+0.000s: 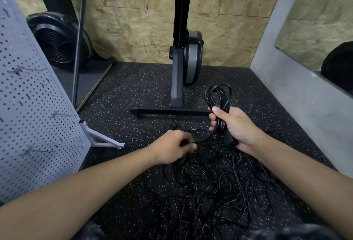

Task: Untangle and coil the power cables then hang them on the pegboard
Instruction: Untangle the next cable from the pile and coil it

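My right hand grips a coiled black power cable, its loops sticking up above my fist and a plug end hanging below my palm. From the coil a loose strand runs left to my left hand, which pinches it between thumb and fingers. Below both hands a tangled pile of black cables spreads over the speckled floor. The grey pegboard stands at the left on a metal foot, with a few hooks on it.
A black exercise machine with a T-shaped base bar stands just beyond my hands. A fan-like wheel and a thin pole sit behind the pegboard. A grey wall with a mirror closes the right side.
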{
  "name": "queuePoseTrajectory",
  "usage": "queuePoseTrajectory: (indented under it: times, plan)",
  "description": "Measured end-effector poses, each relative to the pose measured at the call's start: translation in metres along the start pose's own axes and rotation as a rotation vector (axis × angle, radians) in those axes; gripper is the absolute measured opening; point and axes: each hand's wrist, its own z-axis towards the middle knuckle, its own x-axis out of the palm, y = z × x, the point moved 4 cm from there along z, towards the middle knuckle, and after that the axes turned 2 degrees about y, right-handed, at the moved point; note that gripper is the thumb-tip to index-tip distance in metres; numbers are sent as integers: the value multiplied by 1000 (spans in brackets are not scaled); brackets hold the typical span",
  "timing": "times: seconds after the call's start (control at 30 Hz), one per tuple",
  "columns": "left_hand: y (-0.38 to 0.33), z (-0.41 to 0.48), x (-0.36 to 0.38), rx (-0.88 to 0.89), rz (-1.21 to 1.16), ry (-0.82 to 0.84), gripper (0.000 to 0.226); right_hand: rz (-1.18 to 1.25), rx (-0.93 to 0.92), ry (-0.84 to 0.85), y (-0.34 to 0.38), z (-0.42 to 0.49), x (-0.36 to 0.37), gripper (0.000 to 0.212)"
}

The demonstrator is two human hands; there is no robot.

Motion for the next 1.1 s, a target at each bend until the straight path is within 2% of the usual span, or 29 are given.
queuePoseTrajectory:
  times: [0.07, 0.13, 0.17, 0.27, 0.33, 0.4, 0.47, 0.63, 0.7, 0.83, 0.9, 0.93, 1.03, 1.1]
  plan:
    - [0, 2, -8, 25, 90, -58, 21, -389, -40, -57, -2, 3, -16, 17]
    - [-7, 1, -13, 99, 156, -106, 22, -726, -11, -32, -6, 3, -24, 15]
    - [-13, 0, -14, 156, 200, -131, 22, -838, 19, -2, -9, 2, -25, 12]
    - [-36, -4, -22, 339, 285, -230, 22, -1070, 67, 90, -16, 0, -14, 26]
    - [-41, -5, -32, 417, 303, -311, 21, -1088, 89, 167, -21, -1, -6, 29]
    - [-37, -6, -43, 422, 277, -379, 21, -939, 144, 211, -19, -5, -2, 30]
    - [-33, -9, -51, 407, 247, -428, 24, -856, 194, 258, -14, -11, 2, 43]
    - [-34, -15, -55, 414, 247, -508, 40, -946, 142, 487, -11, -23, 16, 75]
    - [-32, -15, -57, 376, 240, -511, 42, -967, 121, 505, -12, -25, 18, 68]
    - [-32, -13, -55, 267, 248, -506, 46, -985, 96, 497, -10, -29, 19, 38]
    - [-33, -12, -54, 170, 296, -508, 54, -1023, 102, 478, -7, -31, 19, 14]
    - [-33, -12, -55, 106, 338, -514, 59, -1045, 120, 465, -7, -32, 18, 9]
    - [-28, -11, -57, -6, 412, -504, 69, -1080, 169, 458, -13, -30, 15, 31]
    - [-20, -10, -56, 27, 300, -425, 60, -1065, 181, 476, -17, -28, 14, 32]
